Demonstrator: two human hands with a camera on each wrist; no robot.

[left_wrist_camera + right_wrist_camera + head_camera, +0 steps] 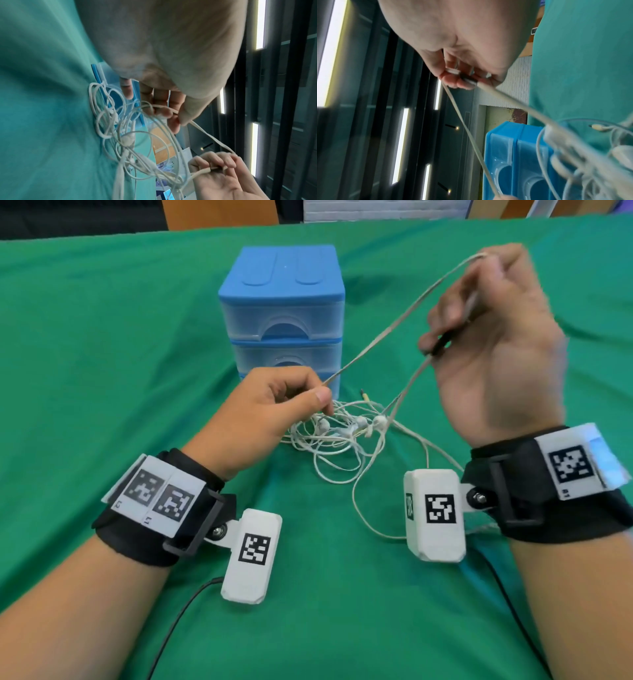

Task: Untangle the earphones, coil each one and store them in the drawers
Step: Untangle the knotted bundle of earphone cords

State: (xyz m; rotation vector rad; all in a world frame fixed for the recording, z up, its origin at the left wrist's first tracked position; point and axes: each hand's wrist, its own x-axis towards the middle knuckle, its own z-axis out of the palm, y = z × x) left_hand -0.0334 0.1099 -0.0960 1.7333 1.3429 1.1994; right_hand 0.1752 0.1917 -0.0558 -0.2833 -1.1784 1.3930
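Plug [468,79] in right hand [462,56]

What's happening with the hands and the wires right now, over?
Left hand pinches one cord; right hand holds the same cord up high. Earphones still tangled on the cloth. Drawers shut, nothing stored.

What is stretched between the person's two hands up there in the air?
A pale flat earphone cable runs taut from the left hand, which pinches it, up to the raised right hand, above the tangled earphones. The head view shows it best.
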